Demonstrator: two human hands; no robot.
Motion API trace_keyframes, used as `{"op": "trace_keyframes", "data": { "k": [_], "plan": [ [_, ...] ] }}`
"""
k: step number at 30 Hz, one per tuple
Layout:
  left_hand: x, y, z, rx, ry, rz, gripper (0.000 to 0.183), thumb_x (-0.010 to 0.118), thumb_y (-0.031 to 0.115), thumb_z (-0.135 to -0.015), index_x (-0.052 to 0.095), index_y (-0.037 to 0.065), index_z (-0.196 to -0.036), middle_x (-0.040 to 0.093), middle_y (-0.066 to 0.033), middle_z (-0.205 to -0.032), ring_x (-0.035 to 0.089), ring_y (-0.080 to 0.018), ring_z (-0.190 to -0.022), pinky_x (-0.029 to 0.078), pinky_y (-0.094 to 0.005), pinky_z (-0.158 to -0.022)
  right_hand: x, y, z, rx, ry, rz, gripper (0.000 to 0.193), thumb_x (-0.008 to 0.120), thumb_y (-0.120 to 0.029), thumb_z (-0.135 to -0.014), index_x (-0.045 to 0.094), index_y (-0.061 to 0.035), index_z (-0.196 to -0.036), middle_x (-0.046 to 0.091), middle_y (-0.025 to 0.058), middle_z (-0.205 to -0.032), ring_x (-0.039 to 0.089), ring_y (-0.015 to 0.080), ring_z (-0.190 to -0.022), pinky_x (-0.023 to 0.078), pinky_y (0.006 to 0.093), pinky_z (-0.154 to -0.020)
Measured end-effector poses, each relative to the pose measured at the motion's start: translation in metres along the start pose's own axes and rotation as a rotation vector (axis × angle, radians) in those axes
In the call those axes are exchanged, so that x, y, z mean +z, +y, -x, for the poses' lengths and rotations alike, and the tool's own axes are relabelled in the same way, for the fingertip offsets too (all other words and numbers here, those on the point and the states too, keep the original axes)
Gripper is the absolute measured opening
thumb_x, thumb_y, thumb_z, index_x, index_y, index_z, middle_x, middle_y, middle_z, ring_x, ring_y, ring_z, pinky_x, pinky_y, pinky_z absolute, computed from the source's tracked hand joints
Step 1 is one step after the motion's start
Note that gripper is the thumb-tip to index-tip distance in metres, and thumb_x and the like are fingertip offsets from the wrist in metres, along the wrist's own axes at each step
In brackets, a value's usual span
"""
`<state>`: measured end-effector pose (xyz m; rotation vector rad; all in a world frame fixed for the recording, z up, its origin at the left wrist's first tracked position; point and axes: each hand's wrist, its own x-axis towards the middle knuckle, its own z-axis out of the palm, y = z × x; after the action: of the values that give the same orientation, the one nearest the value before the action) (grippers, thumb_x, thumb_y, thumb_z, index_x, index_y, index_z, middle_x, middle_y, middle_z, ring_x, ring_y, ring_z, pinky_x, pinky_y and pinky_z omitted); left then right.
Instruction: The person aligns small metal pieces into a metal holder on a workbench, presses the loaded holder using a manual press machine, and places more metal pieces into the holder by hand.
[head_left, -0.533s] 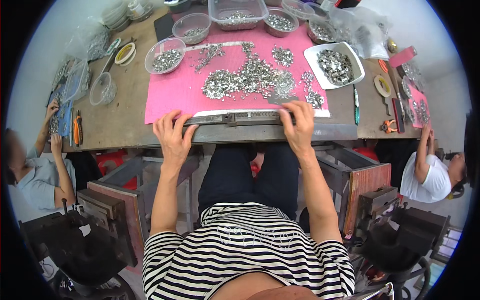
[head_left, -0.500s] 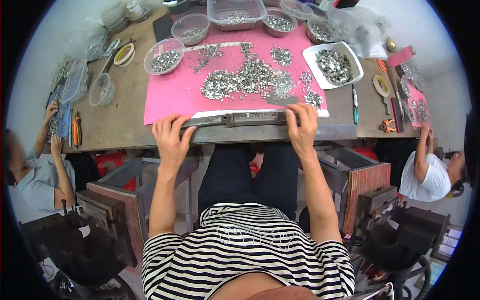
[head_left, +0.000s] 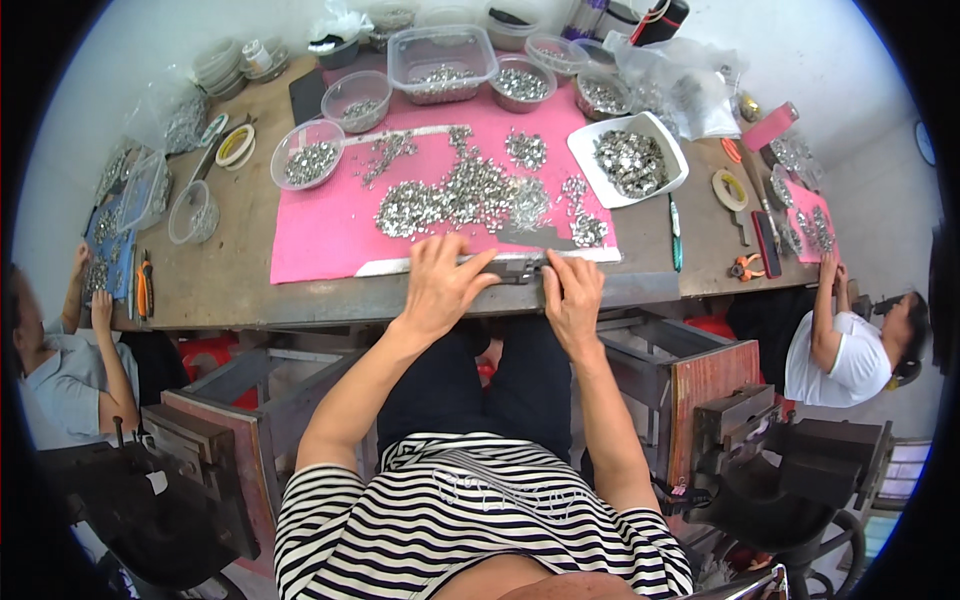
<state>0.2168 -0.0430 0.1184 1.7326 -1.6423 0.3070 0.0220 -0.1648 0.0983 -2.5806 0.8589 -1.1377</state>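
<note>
At the near edge of a pink mat (head_left: 310, 240), my hands work close together on a dark metal bar-like fixture (head_left: 518, 270). My left hand (head_left: 440, 282) grips its left end, thumb stretched along it. With thumb and fingers closed, my right hand (head_left: 573, 296) pinches the right end. Most of the fixture's length is hidden by the fingers. Just beyond it lies a flat dark grey strip (head_left: 540, 238). Heaps of small shiny metal pieces (head_left: 470, 195) cover the middle of the mat.
See-through tubs (head_left: 440, 75) of metal pieces line the back. A white tray (head_left: 670, 150) of pieces stands right, beside a green-and-white pen-like tool (head_left: 676, 235). Tape rolls (head_left: 235, 147) and orange-handled pliers (head_left: 145, 288) lie left. A person works on each side.
My hands have drawn together, the left moving far to the right. The long bar, earlier visible between them, is now mostly covered. The view has shifted slightly.
</note>
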Motion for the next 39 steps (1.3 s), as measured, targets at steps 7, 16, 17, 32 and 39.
{"op": "trace_keyframes", "data": {
  "k": [7,16,17,32,39],
  "plan": [
    [0.004,0.006,0.016,-0.036,0.052,-0.071,0.039,0.079,0.028,-0.083,0.073,0.018,-0.121,0.06,-0.0066,-0.113,0.054,-0.0256,-0.11,0.033,-0.0494,-0.097,-0.008,-0.044,0.004,0.273,0.085,-0.473,0.017,0.069,0.002,-0.092,0.075,0.0021,-0.108,0.072,0.0138,-0.096,0.07,0.0239,-0.083,0.055,0.0325,-0.075],
    [0.013,0.019,0.023,-0.173,0.11,0.004,0.046,0.077,0.013,-0.082,0.065,0.014,-0.127,0.058,-0.0067,-0.111,0.055,-0.0266,-0.108,0.033,-0.0512,-0.104,-0.001,-0.009,-0.048,-0.05,0.043,-0.277,0.012,0.07,0.0,-0.089,0.072,-0.0018,-0.101,0.068,0.0119,-0.085,0.064,0.0291,-0.077,0.048,0.0392,-0.074],
    [0.014,0.019,0.024,-0.162,0.112,0.016,0.046,0.078,0.013,-0.082,0.065,0.014,-0.127,0.058,-0.0065,-0.111,0.055,-0.0264,-0.108,0.033,-0.0496,-0.103,0.007,0.0,-0.071,-0.039,0.012,-0.269,0.013,0.07,0.0,-0.088,0.072,-0.0023,-0.101,0.067,0.0116,-0.086,0.063,0.0294,-0.079,0.048,0.0396,-0.074],
    [0.019,0.018,0.03,-0.16,0.134,0.019,0.042,0.079,0.015,-0.08,0.069,0.014,-0.12,0.059,-0.0046,-0.112,0.055,-0.0253,-0.108,0.036,-0.0449,-0.1,0.055,0.031,-0.149,-0.083,-0.055,-0.081,0.009,0.074,-0.012,-0.086,0.071,-0.0039,-0.085,0.065,0.0112,-0.081,0.062,0.031,-0.08,0.046,0.0445,-0.076],
    [0.018,0.018,0.024,-0.143,0.141,0.026,0.041,0.078,0.014,-0.082,0.068,0.013,-0.121,0.059,-0.0053,-0.112,0.055,-0.0264,-0.109,0.036,-0.0451,-0.099,-0.002,0.018,-0.049,0.104,-0.236,-0.08,0.006,0.075,-0.008,-0.086,0.07,-0.0046,-0.085,0.065,0.0094,-0.08,0.061,0.0273,-0.078,0.042,0.0421,-0.074]
  ]
}}
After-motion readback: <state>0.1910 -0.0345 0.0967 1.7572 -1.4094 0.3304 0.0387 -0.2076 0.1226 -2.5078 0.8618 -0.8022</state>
